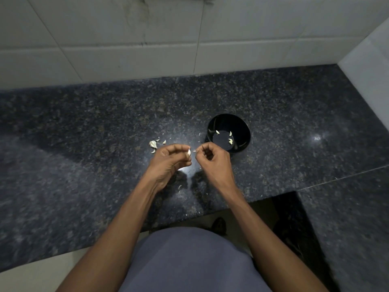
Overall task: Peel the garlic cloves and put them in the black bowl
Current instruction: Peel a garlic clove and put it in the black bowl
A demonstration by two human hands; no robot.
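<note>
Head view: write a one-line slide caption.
Left hand pinches a garlic clove while right hand pulls its skin, beside a black bowl holding peeled cloves.

One view only, and it's riding on the person's head, looking forward and steeply down. The left hand (168,160) and right hand (212,161) sit dead centre, close under the lens, with both forearms running up to them from the bottom edge. Beyond the hands the dark granite counter (84,123) stretches away to the white tiled wall (126,39) filling the top. Right of the right hand, a second wall closes the corner. Below the hands, the wearer's own torso fills the bottom. Wide-angle: straight edges bow towards the borders.
</note>
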